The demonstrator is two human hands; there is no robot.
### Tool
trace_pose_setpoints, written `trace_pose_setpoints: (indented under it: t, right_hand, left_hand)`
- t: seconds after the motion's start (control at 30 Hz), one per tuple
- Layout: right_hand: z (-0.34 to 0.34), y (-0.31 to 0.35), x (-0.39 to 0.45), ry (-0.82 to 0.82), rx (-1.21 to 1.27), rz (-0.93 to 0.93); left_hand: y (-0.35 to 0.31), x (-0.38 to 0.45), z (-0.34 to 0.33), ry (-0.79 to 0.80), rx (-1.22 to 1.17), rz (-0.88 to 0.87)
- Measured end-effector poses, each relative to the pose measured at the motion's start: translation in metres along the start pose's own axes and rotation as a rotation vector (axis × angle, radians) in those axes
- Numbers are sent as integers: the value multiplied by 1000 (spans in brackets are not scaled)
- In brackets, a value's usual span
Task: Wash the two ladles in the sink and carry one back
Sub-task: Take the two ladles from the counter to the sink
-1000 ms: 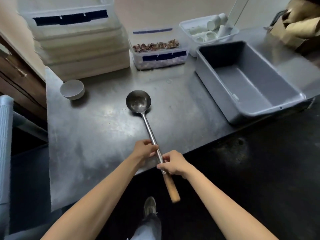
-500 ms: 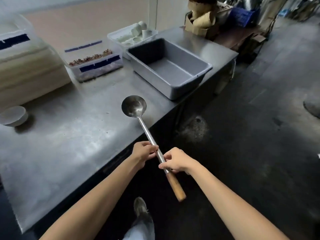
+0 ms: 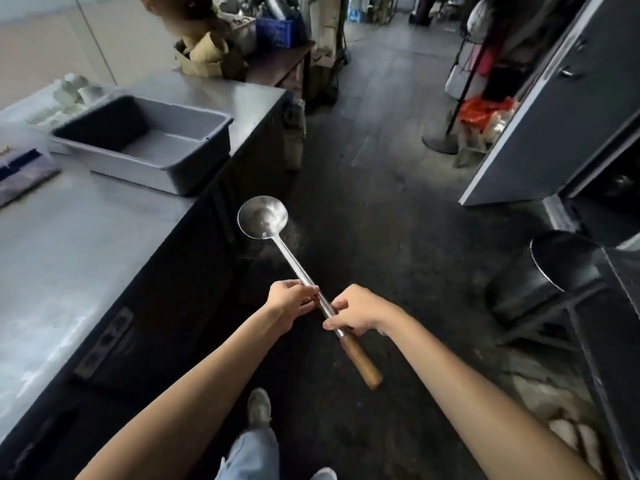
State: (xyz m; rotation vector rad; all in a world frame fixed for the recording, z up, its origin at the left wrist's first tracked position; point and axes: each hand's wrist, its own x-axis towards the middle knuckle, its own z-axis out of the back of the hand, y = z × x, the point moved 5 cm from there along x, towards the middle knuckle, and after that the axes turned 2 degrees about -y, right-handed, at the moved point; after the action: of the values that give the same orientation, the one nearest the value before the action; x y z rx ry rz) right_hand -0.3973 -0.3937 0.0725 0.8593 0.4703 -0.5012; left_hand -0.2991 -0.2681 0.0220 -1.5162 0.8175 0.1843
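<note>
Two hands hold one ladle [image 3: 277, 242] in the air above the dark floor [image 3: 381, 188], just right of the counter [image 3: 69, 237]. The left hand [image 3: 289, 301] has its fingers clamped on the metal shaft; the right hand [image 3: 356, 311] grips the shaft nearer the wooden handle end, fingers curled round it. The bowl faces up, pointing far-left. A grey tub [image 3: 194, 168] sits on the counter's far part.

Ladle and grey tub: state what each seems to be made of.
Ladle: bowl and shaft look like bare, dull-polished steel, given the silvery sheen; the grip end looks like brown wood, smooth, possibly varnished. Grey tub: probably moulded plastic, matte and uniformly grey with rounded rim, though painted metal cannot be excluded.
</note>
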Motion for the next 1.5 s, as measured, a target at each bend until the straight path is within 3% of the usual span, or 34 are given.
trace_pose_setpoints:
  t: [0.57,1.0,1.5]
  right_hand:
    - [134,-299,-162,-397,435,-344]
    - [269,-517,-272,-669,764,-552]
    - [327,-701,-329,-922,1198,-908]
  left_hand:
    - [87,-49,-375,501,539,55]
    - [156,-100,-699,878,680,79]
    - [273,-151,-935,1181,1046,112]
